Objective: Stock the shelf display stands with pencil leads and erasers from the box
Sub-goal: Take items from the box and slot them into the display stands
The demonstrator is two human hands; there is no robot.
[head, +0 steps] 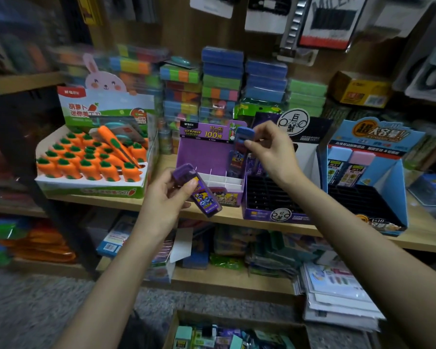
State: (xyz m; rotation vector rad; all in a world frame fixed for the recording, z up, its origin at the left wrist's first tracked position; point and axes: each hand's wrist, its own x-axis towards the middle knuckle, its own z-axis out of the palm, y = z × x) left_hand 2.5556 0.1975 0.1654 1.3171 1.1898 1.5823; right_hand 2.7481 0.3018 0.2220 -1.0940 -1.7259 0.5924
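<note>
My left hand [168, 197] grips a purple pencil lead case [198, 190] in front of the purple display stand [207, 157] on the wooden shelf. My right hand [269, 149] pinches a blue-capped pencil lead case [242, 138] at the stand's upper right corner, above another case [237, 161] standing in the stand's right slot. The white dividers in the stand's middle hold nothing. A cardboard box [234, 333] with more cases sits on the floor at the bottom edge.
A carrot eraser display [93, 157] stands at the left of the shelf [237, 217]. To the right are a dark purple stand [269, 195] and a blue stand [368, 172] with two cases. Stacked colourful packs fill the back. Lower shelves hold packaged goods.
</note>
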